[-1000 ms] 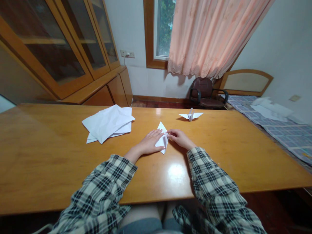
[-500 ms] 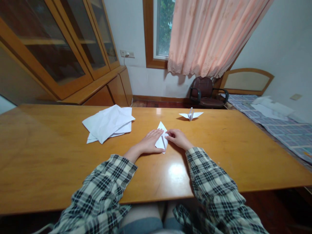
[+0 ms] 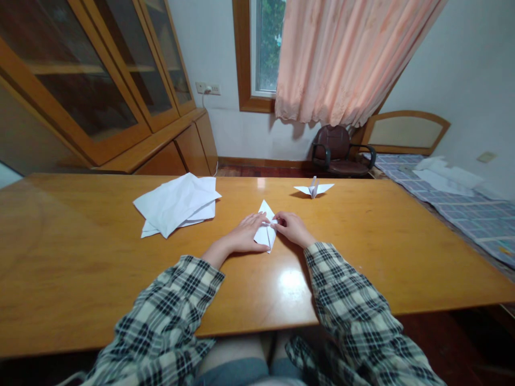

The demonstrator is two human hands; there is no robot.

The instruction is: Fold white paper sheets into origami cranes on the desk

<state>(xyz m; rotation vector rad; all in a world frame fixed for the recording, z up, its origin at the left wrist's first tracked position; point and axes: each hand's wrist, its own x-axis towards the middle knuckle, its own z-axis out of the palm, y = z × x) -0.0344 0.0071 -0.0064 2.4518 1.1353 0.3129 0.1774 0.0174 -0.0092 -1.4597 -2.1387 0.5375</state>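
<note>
A small kite-shaped piece of folded white paper (image 3: 264, 236) lies on the table between my hands, its points facing away from and toward me. My left hand (image 3: 246, 234) rests flat across its left side, fingers stretched out and thumb apart near the lower tip. At the right edge, the thumb and fingertips of my right hand (image 3: 293, 227) pinch a narrow flap of the paper. Part of the sheet is hidden under my left fingers. Beyond my right hand stands a finished white paper crane (image 3: 314, 188) with spread wings.
A loose stack of white paper sheets (image 3: 177, 203) lies to the left on the wooden table (image 3: 100, 279). Past the far edge are a brown armchair (image 3: 336, 150), a pink curtain (image 3: 338, 59) and a glass-door cabinet (image 3: 120, 134). A bed (image 3: 450, 198) stands at the right.
The flap pinched by my right hand has shifted slightly and now lies more crosswise over the folded paper. My left hand keeps its place on the paper.
</note>
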